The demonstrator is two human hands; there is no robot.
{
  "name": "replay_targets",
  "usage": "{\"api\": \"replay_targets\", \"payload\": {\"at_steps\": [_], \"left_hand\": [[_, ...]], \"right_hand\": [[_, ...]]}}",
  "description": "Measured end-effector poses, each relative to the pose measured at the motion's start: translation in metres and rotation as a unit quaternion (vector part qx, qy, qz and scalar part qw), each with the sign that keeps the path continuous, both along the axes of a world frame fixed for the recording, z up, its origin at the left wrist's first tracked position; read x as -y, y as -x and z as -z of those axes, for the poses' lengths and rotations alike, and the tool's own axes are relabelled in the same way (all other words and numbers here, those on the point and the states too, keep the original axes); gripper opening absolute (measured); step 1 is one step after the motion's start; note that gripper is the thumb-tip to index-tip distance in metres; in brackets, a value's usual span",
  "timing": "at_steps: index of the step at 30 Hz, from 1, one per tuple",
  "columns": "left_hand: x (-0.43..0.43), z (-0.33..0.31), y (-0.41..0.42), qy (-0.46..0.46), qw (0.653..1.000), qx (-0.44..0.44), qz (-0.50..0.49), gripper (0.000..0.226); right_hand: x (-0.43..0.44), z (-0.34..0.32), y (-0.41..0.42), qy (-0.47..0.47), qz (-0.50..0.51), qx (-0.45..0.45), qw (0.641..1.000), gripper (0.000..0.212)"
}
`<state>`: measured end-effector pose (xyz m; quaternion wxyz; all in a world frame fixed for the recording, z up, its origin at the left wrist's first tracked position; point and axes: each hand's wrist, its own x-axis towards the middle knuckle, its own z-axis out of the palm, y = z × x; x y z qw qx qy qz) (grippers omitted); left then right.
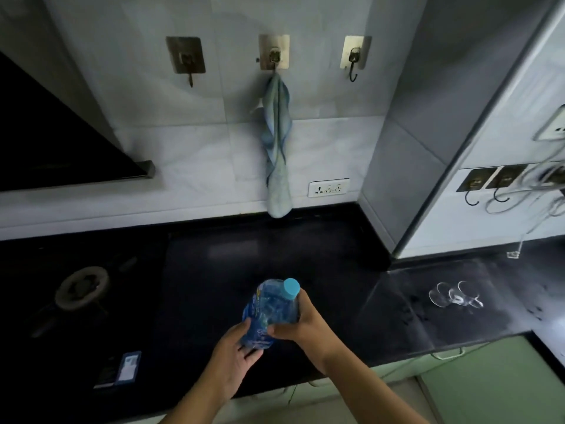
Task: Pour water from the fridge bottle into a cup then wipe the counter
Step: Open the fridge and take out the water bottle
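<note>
A clear plastic water bottle point(270, 310) with a blue label and a light-blue cap sits tilted in both my hands, above the black counter point(305, 255). My left hand point(235, 359) supports its lower end from below. My right hand point(302, 322) grips its upper body just below the cap, which is on. Clear glass cups point(455, 296) stand on the counter to the right, apart from the bottle. A pale blue cloth point(278, 151) hangs from the middle wall hook down to the counter's back edge.
A gas burner point(82, 287) sits at the left of the counter, under a dark hood point(55, 133). A small card or packet point(127, 367) lies near the front left edge. A wall socket point(328, 188) is beside the cloth. A pillar point(443, 117) juts out at right, with cables beyond it.
</note>
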<state>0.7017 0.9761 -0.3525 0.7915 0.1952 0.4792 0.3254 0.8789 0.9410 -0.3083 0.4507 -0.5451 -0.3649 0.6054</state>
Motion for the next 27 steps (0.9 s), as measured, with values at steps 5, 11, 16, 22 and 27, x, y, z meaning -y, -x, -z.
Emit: {"api": "replay_targets", "payload": {"at_steps": [5, 11, 16, 22, 27], "left_hand": [[-0.029, 0.016, -0.012, 0.006, 0.999, -0.028, 0.035, 0.027], [-0.051, 0.038, -0.020, 0.028, 0.997, -0.055, 0.049, 0.029], [-0.064, 0.045, -0.034, 0.033, 0.997, -0.057, 0.050, 0.029], [-0.074, 0.052, -0.054, 0.059, 0.994, -0.086, 0.017, 0.025], [-0.075, 0.060, -0.067, 0.074, 0.992, -0.098, -0.024, 0.022]], "right_hand": [[-0.023, 0.022, -0.003, 0.036, 0.020, -0.006, 0.999, 0.083], [-0.045, 0.033, -0.009, 0.096, 0.028, -0.021, 0.995, 0.075], [-0.068, 0.030, -0.018, 0.127, 0.003, -0.008, 0.992, 0.072], [-0.095, 0.038, -0.029, 0.156, -0.014, 0.014, 0.988, 0.049], [-0.110, 0.054, -0.029, 0.160, -0.029, 0.073, 0.984, 0.076]]}}
